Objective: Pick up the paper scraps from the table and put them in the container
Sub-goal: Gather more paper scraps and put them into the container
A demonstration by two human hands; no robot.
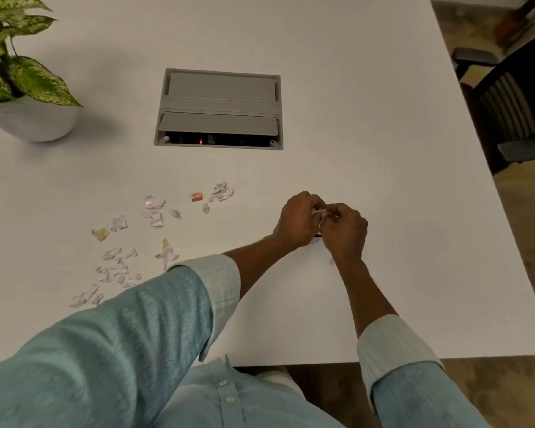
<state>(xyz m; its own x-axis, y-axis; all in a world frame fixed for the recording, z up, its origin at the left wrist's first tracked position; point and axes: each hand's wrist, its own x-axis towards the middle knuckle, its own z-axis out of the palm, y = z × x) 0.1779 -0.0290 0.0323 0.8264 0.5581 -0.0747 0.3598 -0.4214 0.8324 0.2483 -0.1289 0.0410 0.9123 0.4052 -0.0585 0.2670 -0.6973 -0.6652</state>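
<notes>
Two pale teal patterned shirt sleeves (136, 335) with turned-back cuffs reach out over the near edge of the one white rectangular table (383, 118). Both hands meet between that edge and the single grey recessed hatch (220, 108) with its two flaps. The left hand (300, 220) curls its fingers around a small white object (317, 212), and the right hand (346, 231) pinches at the same object from the other side. What the object is, I cannot tell.

Torn white and lilac paper scraps (118, 267) lie loose toward the table's left edge. There are roughly two dozen, too bunched for an exact count, and one orange-red piece (196, 196) lies among them. One variegated green plant (22, 72) in a round white pot (31, 122) stands at the far left. One dark chair (507, 103) sits beyond the right edge.
</notes>
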